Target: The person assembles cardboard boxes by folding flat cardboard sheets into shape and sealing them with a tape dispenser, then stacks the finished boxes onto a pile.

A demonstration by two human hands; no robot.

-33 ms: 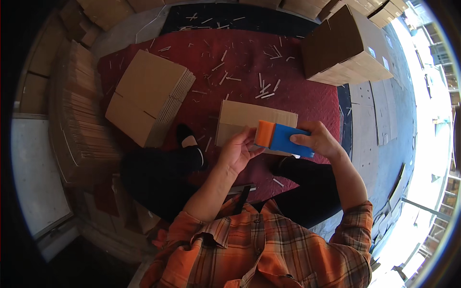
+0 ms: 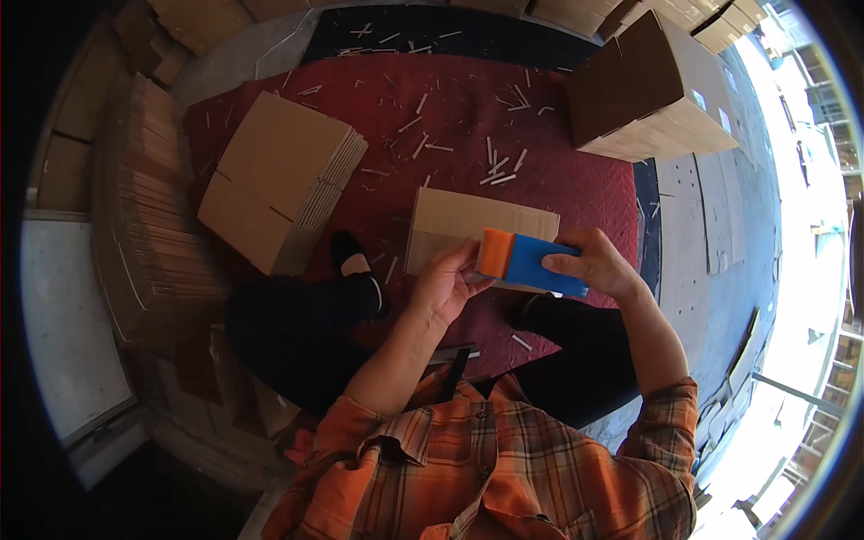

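Observation:
A flat blue block with an orange end [image 2: 543, 264] is held level in front of my body. My right hand [image 2: 596, 263] is closed on its blue part, thumb on top and fingers behind. At the orange end, my left hand [image 2: 447, 281] is curled around the edge, fingertips partly hidden behind it. Below the block a closed cardboard box [image 2: 468, 213] lies on the red carpet between my feet, partly covered by my hands and the block.
A stack of flattened cartons [image 2: 270, 166] lies at the left, with a taller row of folded cardboard [image 2: 153, 207] beyond it. At the far right stands a large carton [image 2: 652, 90]. Cardboard strips [image 2: 497, 169] litter the red carpet [image 2: 360, 99].

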